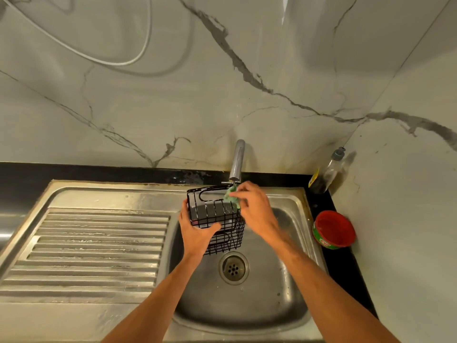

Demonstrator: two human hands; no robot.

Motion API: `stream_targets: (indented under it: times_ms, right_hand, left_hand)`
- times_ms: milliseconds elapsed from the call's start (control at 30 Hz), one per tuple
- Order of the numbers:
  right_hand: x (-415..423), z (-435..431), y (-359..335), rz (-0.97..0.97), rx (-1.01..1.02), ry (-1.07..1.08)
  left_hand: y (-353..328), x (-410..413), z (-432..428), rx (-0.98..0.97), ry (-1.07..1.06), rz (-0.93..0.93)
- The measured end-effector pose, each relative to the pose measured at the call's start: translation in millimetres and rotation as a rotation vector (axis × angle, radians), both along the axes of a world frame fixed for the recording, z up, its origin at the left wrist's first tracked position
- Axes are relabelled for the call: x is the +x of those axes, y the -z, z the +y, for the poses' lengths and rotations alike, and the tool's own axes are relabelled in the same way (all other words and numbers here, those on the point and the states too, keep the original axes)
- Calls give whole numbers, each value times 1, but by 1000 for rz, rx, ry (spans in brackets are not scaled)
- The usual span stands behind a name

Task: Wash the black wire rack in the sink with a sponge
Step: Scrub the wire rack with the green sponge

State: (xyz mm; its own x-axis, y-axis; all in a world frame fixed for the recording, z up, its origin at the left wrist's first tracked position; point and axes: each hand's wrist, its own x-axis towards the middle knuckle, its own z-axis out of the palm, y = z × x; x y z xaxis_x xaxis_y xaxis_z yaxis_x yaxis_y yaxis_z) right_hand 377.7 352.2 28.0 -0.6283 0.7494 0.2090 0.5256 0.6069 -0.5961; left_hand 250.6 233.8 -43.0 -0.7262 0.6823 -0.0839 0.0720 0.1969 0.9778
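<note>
The black wire rack (217, 219), a small basket, is held tilted over the steel sink bowl (267, 288), just under the faucet (237, 160). My left hand (195, 231) grips its left and lower side, thumb across the front wires. My right hand (254, 206) pinches a green sponge (232, 198) against the rack's top right corner. Most of the sponge is hidden by my fingers.
A ribbed steel drainboard (94, 248) lies left of the bowl, with the drain (233, 268) below the rack. On the black counter at right stand a red tub of dish paste (333, 230) and a soap bottle (326, 173). Marble wall behind.
</note>
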Motion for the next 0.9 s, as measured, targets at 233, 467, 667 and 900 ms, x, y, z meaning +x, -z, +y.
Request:
stream_targets:
  times_ms: [233,467,667,900]
  right_hand:
    - [6,-12,4,99,-58,-14]
    - [-1,3,0,175,-139,108]
    - [9,26,0,177,-206,168]
    - [5,18,-3,89,-104,24]
  left_hand:
    - [1,-11,5,17,-58,-81]
    - [4,-12,10,-17,25,-40]
    - [10,-12,7,-59,66,-48]
    - [1,-12,8,-68,70,-11]
